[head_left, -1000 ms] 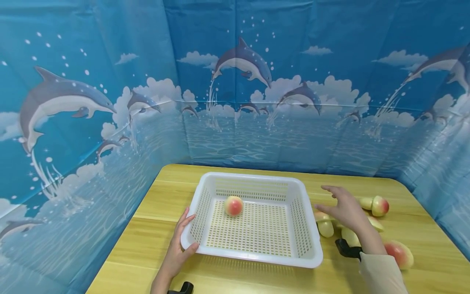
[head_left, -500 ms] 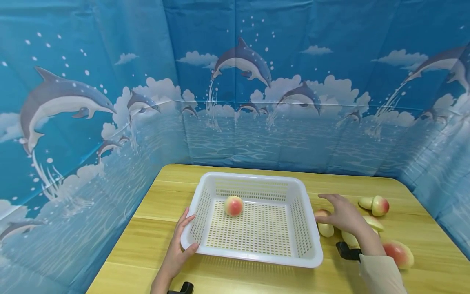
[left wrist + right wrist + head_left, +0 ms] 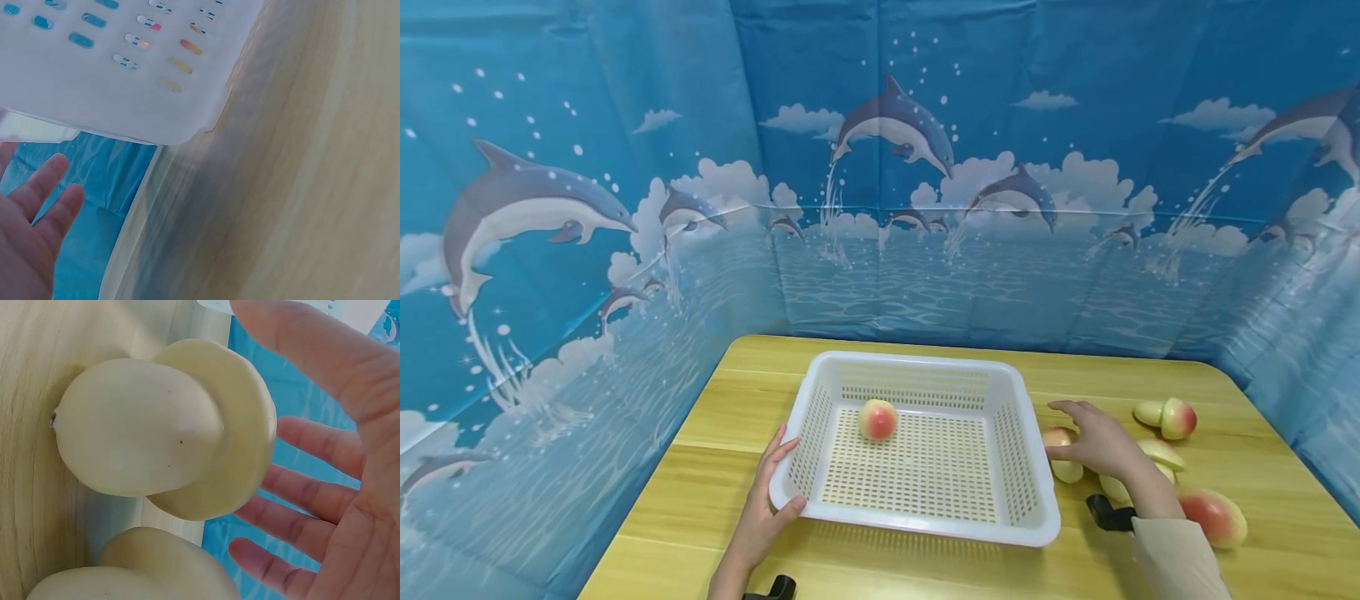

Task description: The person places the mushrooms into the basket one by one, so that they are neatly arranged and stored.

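Note:
My left hand (image 3: 760,508) holds the near left corner of a white plastic basket (image 3: 917,527). Its thumb lies on the front rim and fingertips reach over the left rim, while other fingers (image 3: 62,206) stretch out below the rim in the left wrist view. My right hand (image 3: 1101,446) is at a toy mushroom (image 3: 137,428) with a pale stem and reddish cap, just right of the basket. In the right wrist view the extended fingers (image 3: 306,494) come right up to the cap's edge; the thumb stands apart from it. A round red-and-yellow piece (image 3: 877,421) lies inside the basket.
Under my right forearm lie more pale mushrooms (image 3: 1161,454), partly hidden. A bigger red-and-yellow one (image 3: 1213,518) is by the sleeve, another (image 3: 1177,419) farther back. The wooden table (image 3: 685,492) meets a blue dolphin-print curtain (image 3: 880,275) behind.
My right hand has come down over the mushroom beside the basket, its thumb now overlapping the cap. The left hand and the basket have stayed in place.

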Motion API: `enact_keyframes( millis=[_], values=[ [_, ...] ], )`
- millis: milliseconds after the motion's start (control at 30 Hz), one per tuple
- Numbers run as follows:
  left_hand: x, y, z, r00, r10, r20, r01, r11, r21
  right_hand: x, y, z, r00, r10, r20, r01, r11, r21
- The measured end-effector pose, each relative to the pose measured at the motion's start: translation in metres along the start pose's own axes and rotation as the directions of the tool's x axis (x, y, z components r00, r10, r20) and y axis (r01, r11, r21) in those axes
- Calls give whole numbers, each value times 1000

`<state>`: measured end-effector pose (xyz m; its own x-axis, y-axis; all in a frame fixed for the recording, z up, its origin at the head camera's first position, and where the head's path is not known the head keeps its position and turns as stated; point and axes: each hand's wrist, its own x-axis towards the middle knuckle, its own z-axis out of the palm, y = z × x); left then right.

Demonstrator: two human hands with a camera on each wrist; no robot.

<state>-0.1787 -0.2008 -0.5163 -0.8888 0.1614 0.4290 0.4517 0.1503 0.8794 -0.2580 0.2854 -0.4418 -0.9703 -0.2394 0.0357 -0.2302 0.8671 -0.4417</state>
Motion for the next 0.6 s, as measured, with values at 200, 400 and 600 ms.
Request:
enact_keyframes(
  millis=[200, 400, 600],
  values=[
    [0, 2, 0, 1000, 1, 3, -1, 1000, -1, 1, 2, 2, 1000, 5, 14, -5, 1000, 22],
    [0, 3, 1, 1000, 3, -3, -3, 1000, 11, 1, 3, 4, 1000, 0, 32, -2, 999, 36],
    [0, 4, 1, 1000, -4, -9, 5, 1000, 20, 1, 5, 7, 999, -12, 36, 11, 999, 44]
  ],
)
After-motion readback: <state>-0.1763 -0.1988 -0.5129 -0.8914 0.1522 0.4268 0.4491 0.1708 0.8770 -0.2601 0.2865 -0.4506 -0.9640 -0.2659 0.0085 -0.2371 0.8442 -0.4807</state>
